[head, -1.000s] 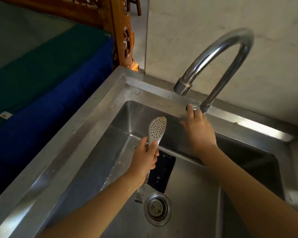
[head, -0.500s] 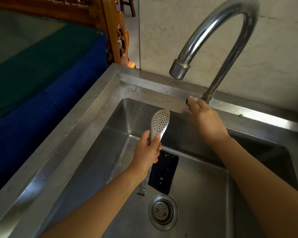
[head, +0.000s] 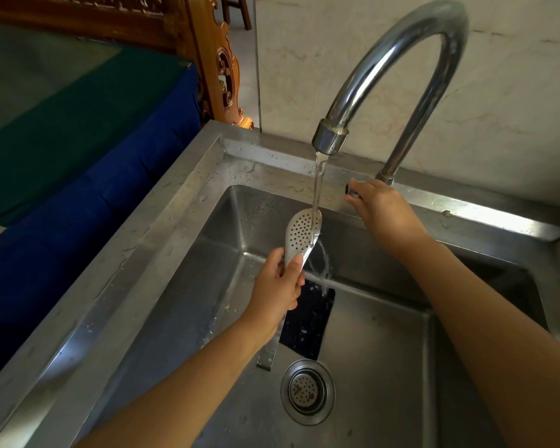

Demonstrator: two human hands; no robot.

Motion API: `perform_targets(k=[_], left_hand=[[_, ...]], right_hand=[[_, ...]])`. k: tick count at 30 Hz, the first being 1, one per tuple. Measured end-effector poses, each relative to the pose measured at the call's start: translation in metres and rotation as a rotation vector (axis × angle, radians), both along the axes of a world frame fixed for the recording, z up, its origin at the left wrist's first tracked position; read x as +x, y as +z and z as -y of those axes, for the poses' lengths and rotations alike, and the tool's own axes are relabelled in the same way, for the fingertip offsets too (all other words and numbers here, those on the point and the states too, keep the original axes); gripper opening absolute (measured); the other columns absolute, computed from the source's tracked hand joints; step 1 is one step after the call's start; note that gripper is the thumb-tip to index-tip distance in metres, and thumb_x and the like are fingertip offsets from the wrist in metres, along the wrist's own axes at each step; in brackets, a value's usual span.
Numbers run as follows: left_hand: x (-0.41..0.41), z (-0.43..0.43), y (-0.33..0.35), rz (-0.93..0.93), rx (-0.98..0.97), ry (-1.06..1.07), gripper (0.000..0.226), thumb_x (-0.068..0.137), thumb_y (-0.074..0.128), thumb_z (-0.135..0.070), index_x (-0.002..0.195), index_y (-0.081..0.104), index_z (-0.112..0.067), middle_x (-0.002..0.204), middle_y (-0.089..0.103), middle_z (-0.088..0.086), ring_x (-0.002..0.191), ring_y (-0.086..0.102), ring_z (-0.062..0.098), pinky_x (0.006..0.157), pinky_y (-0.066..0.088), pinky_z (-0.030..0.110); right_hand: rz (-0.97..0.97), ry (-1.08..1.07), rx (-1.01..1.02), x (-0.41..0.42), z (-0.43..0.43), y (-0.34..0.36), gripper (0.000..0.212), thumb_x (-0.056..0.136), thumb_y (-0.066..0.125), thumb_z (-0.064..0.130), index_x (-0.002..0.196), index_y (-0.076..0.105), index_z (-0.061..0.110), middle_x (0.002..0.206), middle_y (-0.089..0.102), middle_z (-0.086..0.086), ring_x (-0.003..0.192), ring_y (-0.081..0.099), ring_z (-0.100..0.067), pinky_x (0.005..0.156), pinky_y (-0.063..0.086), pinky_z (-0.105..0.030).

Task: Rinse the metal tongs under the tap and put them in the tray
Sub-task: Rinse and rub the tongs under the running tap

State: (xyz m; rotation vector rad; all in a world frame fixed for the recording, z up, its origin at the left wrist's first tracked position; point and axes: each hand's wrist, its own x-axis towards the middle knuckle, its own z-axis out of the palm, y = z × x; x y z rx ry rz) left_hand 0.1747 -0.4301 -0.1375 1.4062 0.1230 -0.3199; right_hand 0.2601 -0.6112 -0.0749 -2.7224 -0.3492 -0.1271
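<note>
My left hand [head: 277, 287] grips the metal tongs [head: 301, 234] by their middle, over the steel sink [head: 188, 195]. The tongs' perforated spoon-shaped head points up and sits under the stream of water from the curved chrome tap [head: 398, 66]. Water runs off the head and splashes down into the basin. The tongs' lower end [head: 267, 358] sticks out below my wrist. My right hand [head: 382, 208] holds the small dark tap handle [head: 349, 190] at the tap's base. No tray is in view.
A round drain strainer [head: 307, 391] lies in the basin floor, with a dark rectangular opening [head: 307, 321] just behind it. A pale stone wall [head: 514, 76] rises behind the sink. To the left are a blue and green covered surface [head: 78, 140] and carved wooden furniture [head: 220, 69].
Water now runs from the tap; before it was dry. My left hand has lifted the tongs' head up and right into the stream. My right hand stays at the tap handle.
</note>
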Motion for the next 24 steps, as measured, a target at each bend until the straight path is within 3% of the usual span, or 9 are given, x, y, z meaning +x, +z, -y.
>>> perform_targets(k=[3,6,10,12,14,16,19,22,24], left_hand=[[-0.002,0.0,0.004,-0.005,-0.001,-0.007,0.009,0.094,0.049,-0.027,0.096,0.055,-0.021,0.058,0.052,-0.011,0.042,0.035,0.002,0.039,0.028,0.015],[-0.006,0.0,0.007,-0.013,0.015,-0.018,0.009,0.094,0.049,-0.028,0.095,0.055,-0.022,0.06,0.051,-0.009,0.043,0.036,0.002,0.039,0.028,0.015],[-0.011,-0.001,0.01,-0.012,0.036,-0.01,0.012,0.093,0.049,-0.03,0.087,0.054,-0.021,0.061,0.05,-0.006,0.042,0.036,0.003,0.039,0.027,0.016],[-0.013,-0.004,0.01,-0.005,0.063,0.014,0.014,0.093,0.05,-0.032,0.085,0.055,-0.022,0.06,0.05,-0.005,0.041,0.036,0.004,0.038,0.028,0.016],[-0.016,-0.006,0.01,0.007,0.113,0.031,0.016,0.093,0.049,-0.035,0.082,0.056,-0.024,0.057,0.049,-0.007,0.041,0.037,0.004,0.038,0.029,0.017],[-0.018,-0.009,0.009,0.016,0.191,0.049,0.02,0.092,0.049,-0.038,0.079,0.055,-0.024,0.056,0.049,-0.008,0.04,0.038,0.003,0.038,0.03,0.017],[-0.02,-0.015,0.007,0.06,0.299,0.075,0.021,0.093,0.047,-0.037,0.084,0.056,-0.021,0.055,0.049,-0.008,0.043,0.04,0.003,0.041,0.032,0.017],[-0.023,-0.021,0.004,0.11,0.385,0.082,0.023,0.093,0.046,-0.037,0.083,0.055,-0.017,0.054,0.049,-0.007,0.043,0.042,0.0,0.041,0.033,0.014],[-0.025,-0.024,0.004,0.119,0.398,0.087,0.024,0.093,0.046,-0.035,0.075,0.052,-0.021,0.053,0.049,-0.007,0.04,0.042,-0.002,0.04,0.034,0.011]], right_hand=[[-0.001,-0.027,0.028,-0.001,-0.001,-0.001,0.025,0.096,0.044,0.021,0.101,0.056,0.0,0.091,0.054,-0.013,0.082,0.053,-0.028,0.07,0.038,-0.032],[0.014,-0.105,0.111,-0.011,-0.005,-0.003,0.033,0.095,0.048,0.019,0.123,0.053,0.003,0.107,0.056,-0.017,0.095,0.056,-0.03,0.083,0.044,-0.035],[0.182,-0.221,0.298,-0.043,-0.023,-0.011,0.035,0.094,0.047,0.024,0.126,0.05,0.011,0.112,0.057,-0.008,0.08,0.05,-0.002,0.077,0.045,-0.017],[0.061,-0.176,0.373,-0.055,-0.04,-0.016,0.043,0.09,0.042,0.04,0.125,0.05,0.015,0.108,0.057,-0.002,0.078,0.051,0.002,0.074,0.045,-0.013],[-0.101,-0.094,0.387,-0.061,-0.053,-0.023,0.054,0.086,0.045,0.05,0.128,0.045,0.016,0.109,0.055,0.003,0.088,0.055,-0.006,0.079,0.049,-0.023],[-0.2,-0.038,0.438,-0.058,-0.058,-0.028,0.048,0.084,0.056,0.049,0.121,0.046,0.02,0.097,0.053,0.011,0.082,0.052,0.001,0.073,0.044,-0.018],[-0.224,-0.039,0.532,-0.051,-0.063,-0.028,0.018,0.086,0.06,0.038,0.082,0.047,0.027,0.065,0.048,0.013,0.054,0.049,0.003,0.052,0.038,-0.011],[-0.229,-0.145,0.656,-0.044,-0.07,-0.028,0.035,0.095,0.046,0.032,0.076,0.054,0.004,0.065,0.055,-0.01,0.059,0.052,-0.02,0.061,0.047,-0.037],[-0.237,-0.207,0.656,-0.046,-0.076,-0.03,0.041,0.097,0.039,0.033,0.076,0.053,0.001,0.062,0.051,-0.008,0.059,0.049,-0.021,0.062,0.045,-0.038]])
